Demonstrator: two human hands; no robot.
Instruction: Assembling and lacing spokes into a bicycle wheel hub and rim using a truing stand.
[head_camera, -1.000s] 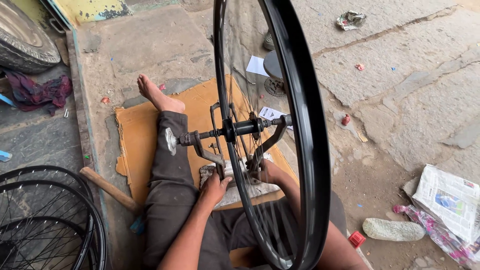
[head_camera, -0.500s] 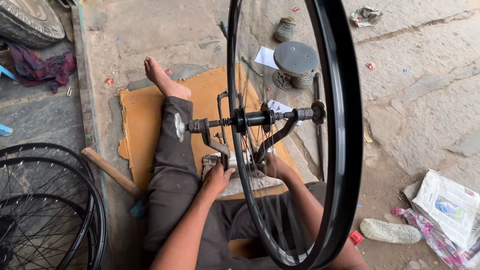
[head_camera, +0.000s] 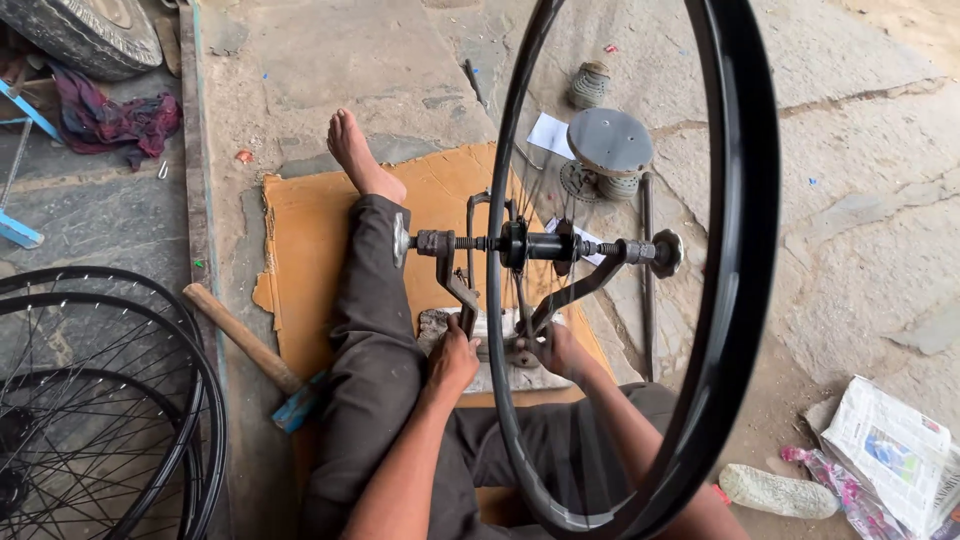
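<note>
A large black bicycle wheel rim (head_camera: 738, 250) stands upright in a metal truing stand (head_camera: 455, 280), its hub and axle (head_camera: 545, 246) held across the stand's two arms. My left hand (head_camera: 452, 358) grips the base of the stand's left arm. My right hand (head_camera: 556, 350) reaches through the wheel and holds the base of the right arm, seen through the spokes. I sit on brown cardboard (head_camera: 305, 250) with my left leg stretched out, the bare foot (head_camera: 355, 155) at the far edge.
Spoked black wheels (head_camera: 100, 400) lie at the left. A wooden-handled hammer (head_camera: 250, 350) rests beside my leg. A grey round metal part (head_camera: 610, 142) and a long rod (head_camera: 647, 270) lie beyond the stand. Folded newspaper (head_camera: 890, 450) and a stone (head_camera: 775, 490) are at the right.
The view has shifted so the wheel and stand sit further right and closer. Both hands have stayed at the base of the stand's arms.
</note>
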